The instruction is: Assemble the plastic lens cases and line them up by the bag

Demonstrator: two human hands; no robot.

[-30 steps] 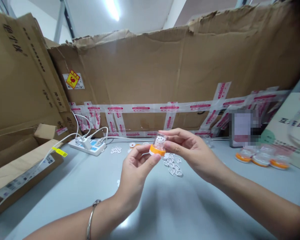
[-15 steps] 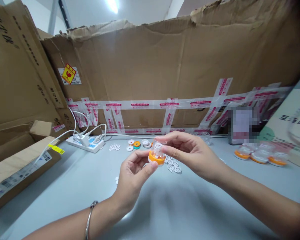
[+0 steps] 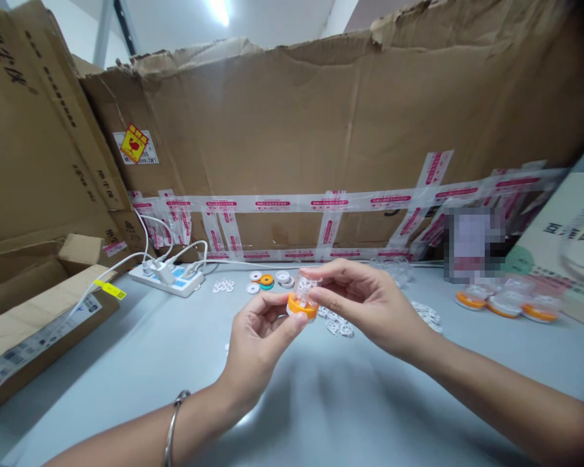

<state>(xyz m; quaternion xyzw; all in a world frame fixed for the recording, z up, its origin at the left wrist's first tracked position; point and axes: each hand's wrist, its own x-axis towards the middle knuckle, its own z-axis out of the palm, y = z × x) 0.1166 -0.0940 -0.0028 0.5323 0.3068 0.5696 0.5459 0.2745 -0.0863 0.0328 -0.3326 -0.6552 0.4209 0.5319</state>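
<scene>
Between my hands is a small round container with an orange ring [image 3: 302, 309], a whitish underside and a clear upper part [image 3: 305, 285] with white pieces showing through it. My left hand [image 3: 257, 340] pinches the orange ring between thumb and fingers. The thumb and fingers of my right hand [image 3: 357, 299] close around the clear upper part, hiding some of it. Just behind and below the right fingers lie several white spoked discs [image 3: 339, 326]. More white discs [image 3: 425, 316] show beside the right wrist.
Farther back are white, orange and teal round caps [image 3: 266, 281] and small white pieces [image 3: 223, 285]. A power strip [image 3: 168, 277] with cables and an open carton [image 3: 53, 331] stand left. Several clear-topped containers [image 3: 506, 301] stand right. Cardboard [image 3: 292, 143] walls the back.
The container has tilted more upright, and its spoked white piece faces me less. My right hand has shifted slightly, uncovering white discs beside the wrist. My left hand keeps its grip.
</scene>
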